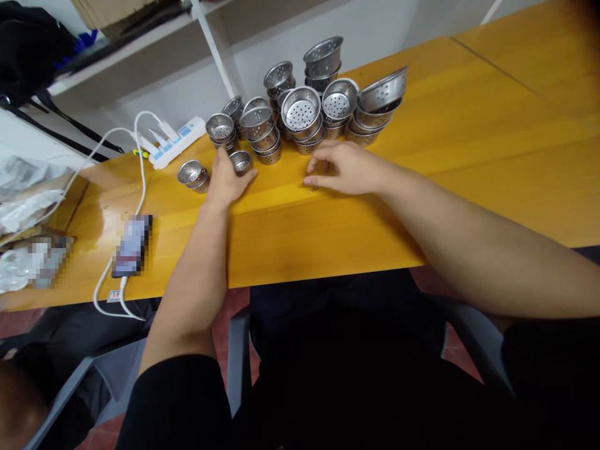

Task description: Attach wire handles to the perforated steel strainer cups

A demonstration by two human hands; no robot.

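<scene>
My left hand (227,179) is at a small perforated metal cup (241,161), thumb along its right side and fingers at its left. The cup stands upright on the table, its lower part partly behind the hand. My right hand (345,167) hovers over or rests lightly on the wood, with curled fingers, thumb apart and nothing visible between them. Just behind it are stacked wider perforated cups (302,112) and a stack with a tilted top cup (383,90). Left of my left hand stands a short stack of small cups (192,175).
More cup stacks (260,125) crowd the back edge of the yellow wooden table (300,244). A white power strip (178,144) with cables lies at the back left. A phone (132,247) is plugged in nearby. Plastic bags (28,212) lie far left, and another person sits lower left.
</scene>
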